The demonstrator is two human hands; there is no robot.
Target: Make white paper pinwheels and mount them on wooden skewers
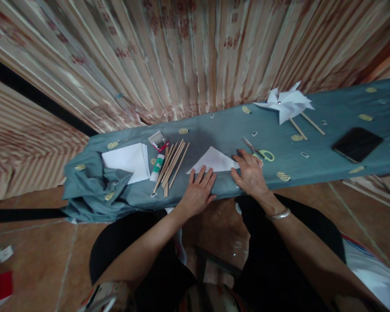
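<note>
A white paper folded into a triangle lies on the blue-grey cloth-covered table. My left hand lies flat with fingers stretched out, pressing the triangle's lower edge. My right hand is spread open on the triangle's right corner. Scissors with green handles lie just beyond my right hand.
Left of the triangle lie several wooden sticks, a glue stick, a small box of pins and a stack of white paper. A finished paper pinwheel and a black phone rest to the right. A patterned curtain hangs behind.
</note>
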